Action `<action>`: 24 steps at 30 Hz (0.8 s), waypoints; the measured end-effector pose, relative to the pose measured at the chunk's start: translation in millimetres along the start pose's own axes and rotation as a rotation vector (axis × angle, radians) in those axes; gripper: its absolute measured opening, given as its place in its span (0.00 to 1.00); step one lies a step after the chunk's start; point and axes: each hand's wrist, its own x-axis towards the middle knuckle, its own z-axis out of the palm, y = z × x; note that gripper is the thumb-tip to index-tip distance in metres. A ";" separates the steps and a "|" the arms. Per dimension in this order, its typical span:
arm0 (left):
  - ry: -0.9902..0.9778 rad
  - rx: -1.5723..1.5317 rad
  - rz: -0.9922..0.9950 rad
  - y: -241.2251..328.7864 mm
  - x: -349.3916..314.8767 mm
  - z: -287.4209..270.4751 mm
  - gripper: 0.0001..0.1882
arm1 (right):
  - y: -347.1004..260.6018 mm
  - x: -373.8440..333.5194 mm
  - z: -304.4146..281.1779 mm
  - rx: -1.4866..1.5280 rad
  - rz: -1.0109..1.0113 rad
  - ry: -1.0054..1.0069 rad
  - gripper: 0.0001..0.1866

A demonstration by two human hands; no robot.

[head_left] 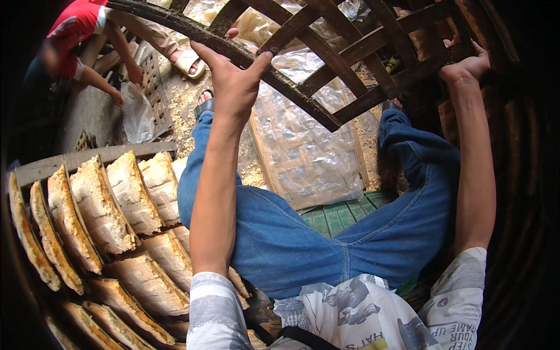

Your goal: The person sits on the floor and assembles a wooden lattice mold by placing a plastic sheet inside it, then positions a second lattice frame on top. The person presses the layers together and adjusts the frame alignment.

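Note:
Raised ahead of me is a dark wooden lattice tray (341,55) of crossed slats, tilted, with one corner pointing down toward my lap. My left hand (233,81) is closed on its left rim, thumb on the near side and most fingers behind it. At its right side my right hand (468,61) grips the edge, fingers partly hidden in shadow. Beneath it, between my feet, another lattice tray (360,157) lies on the floor. A crinkled clear plastic sheet (303,146) covers that lower tray.
On my left, rows of pale, rough-edged slabs (96,204) lean beside a wooden beam (87,160). A co-worker in a red shirt (73,29) handles a plastic sheet (139,114) at upper left. Green slats (332,217) show below my lap. Pale crumbs dot the floor.

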 end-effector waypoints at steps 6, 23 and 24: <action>0.126 0.042 0.008 -8.3 -3.0 0.8 0.65 | 3.3 5.4 -1.9 -0.007 -0.008 -0.049 0.17; 0.093 -0.107 -0.071 -1.1 6.4 -10.0 0.31 | -14.1 39.1 -16.8 -0.025 -0.046 -0.073 0.19; 0.084 -0.090 -0.098 -2.0 5.1 -15.2 0.27 | -15.7 36.4 -12.7 -0.048 -0.100 -0.058 0.20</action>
